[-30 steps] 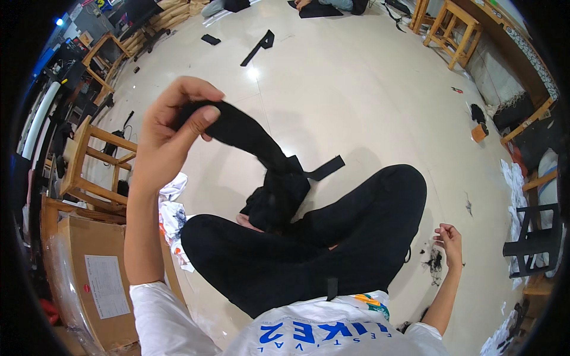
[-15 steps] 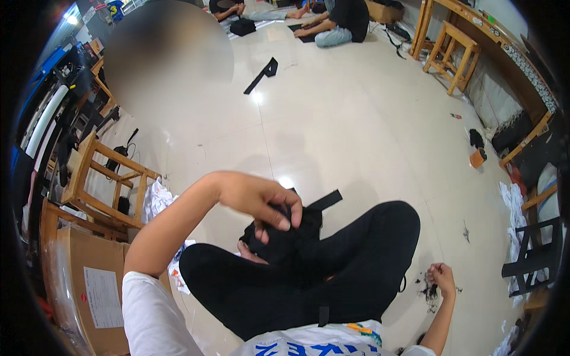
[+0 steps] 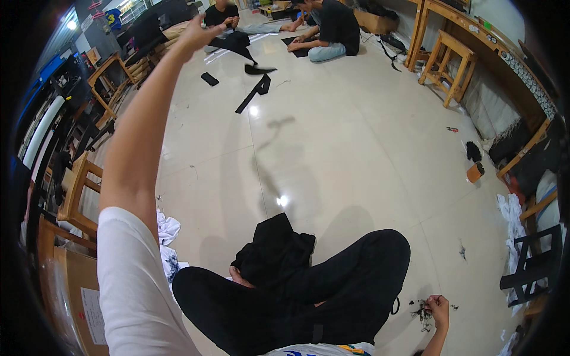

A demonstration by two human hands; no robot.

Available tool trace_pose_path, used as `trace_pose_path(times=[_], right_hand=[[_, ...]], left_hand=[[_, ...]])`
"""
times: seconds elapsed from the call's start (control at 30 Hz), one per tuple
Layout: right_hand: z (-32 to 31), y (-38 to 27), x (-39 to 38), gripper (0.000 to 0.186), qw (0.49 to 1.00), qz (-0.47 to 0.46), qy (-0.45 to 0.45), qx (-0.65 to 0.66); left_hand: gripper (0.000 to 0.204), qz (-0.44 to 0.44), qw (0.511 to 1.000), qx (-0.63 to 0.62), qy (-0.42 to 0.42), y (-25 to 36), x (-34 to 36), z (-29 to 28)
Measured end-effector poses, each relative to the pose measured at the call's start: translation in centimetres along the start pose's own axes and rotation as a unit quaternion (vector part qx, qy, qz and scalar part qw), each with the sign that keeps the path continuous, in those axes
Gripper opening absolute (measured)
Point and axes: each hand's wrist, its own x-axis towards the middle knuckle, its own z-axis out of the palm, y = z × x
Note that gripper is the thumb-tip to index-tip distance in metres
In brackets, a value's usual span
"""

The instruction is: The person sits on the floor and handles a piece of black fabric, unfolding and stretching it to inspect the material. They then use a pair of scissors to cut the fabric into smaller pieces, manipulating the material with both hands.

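Note:
My left hand (image 3: 199,35) is raised at the end of my outstretched arm, its fingers apart. Beyond it a loose black strip (image 3: 259,69) appears airborne, casting a shadow below. A crumpled black cloth (image 3: 273,249) lies between my bent, black-clad legs. At lower right, my right hand (image 3: 437,308) has its fingers curled beside dark thread scraps (image 3: 423,314) near the floor; what it holds, if anything, is too small to tell.
Two people (image 3: 332,35) (image 3: 222,15) sit on the far floor (image 3: 356,136) near black pieces (image 3: 256,95). Wooden stools (image 3: 448,68) (image 3: 77,190) and a desk (image 3: 504,53) line the sides. A carton (image 3: 83,302) is at lower left, white cloth (image 3: 510,213) at right.
My left hand has swung forward and up from over my lap; the black strip it held is now out ahead, apparently released. The black cloth remains at my legs.

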Motion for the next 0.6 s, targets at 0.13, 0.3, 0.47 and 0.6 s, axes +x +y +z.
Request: trace_pose_path(times=[0.13,0.3,0.47,0.6], right_hand=[[0.0,-0.3,-0.4,0.018,1.0,0.006,-0.019,0.02],[-2.5,0.6,-1.0,0.024,0.909,0.12,-0.006,0.398],[-7.5,2.4,-2.1,0.054,0.906,0.174,-0.179,-0.342],[-9.3,4.0,-3.3,0.071,0.867,0.161,-0.213,0.42]], left_hand=[[0.069,-0.047,0.982,-0.024,-0.184,-1.8,-8.2,6.9],[0.042,0.082,0.796,-0.01,-0.599,0.0,-28.6,14.5],[0.091,0.014,0.615,0.056,-0.786,6.4,-49.2,16.3],[0.071,0.089,0.65,0.05,-0.753,7.1,-55.7,14.6]])
